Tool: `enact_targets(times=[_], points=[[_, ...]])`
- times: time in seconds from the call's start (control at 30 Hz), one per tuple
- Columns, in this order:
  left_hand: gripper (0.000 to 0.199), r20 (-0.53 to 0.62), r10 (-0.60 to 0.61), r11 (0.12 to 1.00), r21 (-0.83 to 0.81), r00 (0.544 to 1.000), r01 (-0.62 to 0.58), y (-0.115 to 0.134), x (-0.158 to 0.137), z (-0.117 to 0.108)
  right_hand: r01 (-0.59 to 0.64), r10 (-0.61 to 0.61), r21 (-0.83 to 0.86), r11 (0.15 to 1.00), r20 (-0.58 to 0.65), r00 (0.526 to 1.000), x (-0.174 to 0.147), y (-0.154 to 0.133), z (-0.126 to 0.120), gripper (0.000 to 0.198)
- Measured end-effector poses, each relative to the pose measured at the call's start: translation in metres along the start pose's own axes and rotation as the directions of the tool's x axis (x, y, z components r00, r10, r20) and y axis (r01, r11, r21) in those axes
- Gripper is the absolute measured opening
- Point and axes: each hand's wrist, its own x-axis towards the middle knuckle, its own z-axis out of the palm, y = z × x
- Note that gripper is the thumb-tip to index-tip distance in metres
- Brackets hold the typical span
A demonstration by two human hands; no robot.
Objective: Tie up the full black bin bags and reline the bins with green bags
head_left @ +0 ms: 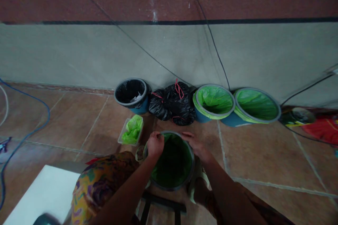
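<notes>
Head view: the near bin (pixel 171 189) is being flanked by both hands, its opening lying between them and mostly on their near side. Its far left rim is being gripped by the curled left hand (pixel 155 144); whether the green liner (pixel 171 163) is also being pinched cannot be told. The far right rim is being touched by the right hand (pixel 194 144), its fingers being held extended and loosely open. The liner seems to be being fitted; this is probably best managed with one side being pinned while slack is being smoothed evenly around the rim, lest thin plastic be torn.
</notes>
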Motion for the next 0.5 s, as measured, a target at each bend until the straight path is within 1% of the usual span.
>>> enact_targets(times=[0.03, 0.07, 0.1, 0.13, 0.17, 0.2, 0.23, 0.27, 0.33, 0.4, 0.5], points=[[0.026, 0.102, -0.077, 0.989, -0.117, 0.992, 0.089, 0.004, -0.005, 0.002, -0.039, 0.036, 0.104, 0.994, 0.032, 0.999, -0.009, 0.001, 0.005, 0.054], [0.032, 0.223, -0.158, 0.947, -0.240, 0.962, 0.212, 0.007, -0.010, 0.004, -0.066, 0.055, 0.167, 0.984, 0.070, 0.996, -0.018, 0.002, 0.009, 0.057], [0.038, 0.334, -0.230, 0.869, -0.352, 0.914, 0.347, 0.010, -0.013, 0.006, -0.081, 0.058, 0.204, 0.976, 0.119, 0.991, -0.027, 0.003, 0.014, 0.057], [0.040, 0.422, -0.285, 0.765, -0.441, 0.861, 0.470, 0.012, -0.016, 0.008, -0.094, 0.053, 0.226, 0.970, 0.180, 0.982, -0.034, 0.003, 0.017, 0.056], [0.038, 0.482, -0.326, 0.657, -0.503, 0.814, 0.561, 0.013, -0.018, 0.009, -0.106, 0.048, 0.239, 0.965, 0.238, 0.970, -0.041, 0.004, 0.021, 0.054], [0.033, 0.516, -0.353, 0.572, -0.542, 0.781, 0.616, 0.013, -0.019, 0.009, -0.117, 0.045, 0.241, 0.963, 0.286, 0.957, -0.047, 0.004, 0.024, 0.051], [0.027, 0.531, -0.368, 0.524, -0.560, 0.763, 0.642, 0.012, -0.020, 0.009, -0.117, 0.041, 0.226, 0.967, 0.315, 0.948, -0.052, 0.003, 0.026, 0.048], [0.022, 0.533, -0.383, 0.505, -0.563, 0.754, 0.654, 0.012, -0.022, 0.009, -0.104, 0.037, 0.195, 0.975, 0.321, 0.946, -0.056, 0.003, 0.029, 0.045], [0.015, 0.526, -0.405, 0.502, -0.556, 0.748, 0.663, 0.011, -0.025, 0.006, -0.043, 0.011, 0.111, 0.993, 0.279, 0.960, -0.061, 0.002, 0.034, 0.039], [0.012, 0.500, -0.437, 0.509, -0.548, 0.748, 0.664, 0.012, -0.029, 0.004, 0.011, -0.022, 0.047, 0.999, 0.238, 0.971, -0.064, 0.000, 0.039, 0.035], [0.013, 0.465, -0.475, 0.522, -0.535, 0.747, 0.665, 0.015, -0.039, 0.002, 0.027, -0.034, 0.033, 0.999, 0.241, 0.970, -0.069, 0.001, 0.042, 0.033]])
